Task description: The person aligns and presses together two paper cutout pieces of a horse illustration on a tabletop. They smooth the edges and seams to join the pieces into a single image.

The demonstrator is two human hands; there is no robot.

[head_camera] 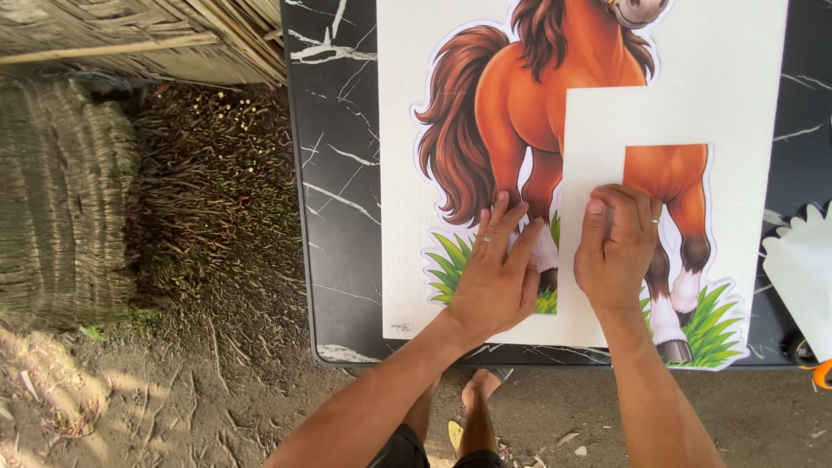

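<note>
A large white foam board with a cartoon brown horse sticker lies on a black marble-patterned table. A smaller white backing sheet covers the horse's hind part, with a peeled section showing the hind legs. My left hand lies flat on the board, fingers spread over the front leg and grass. My right hand presses its fingertips on the backing sheet's edge beside the hind leg. Both hands wear a ring.
The table's near edge runs just below the board. A white cut-out piece lies at the right edge, with an orange object below it. Dirt ground, dry twigs and woven matting fill the left. My foot stands under the table.
</note>
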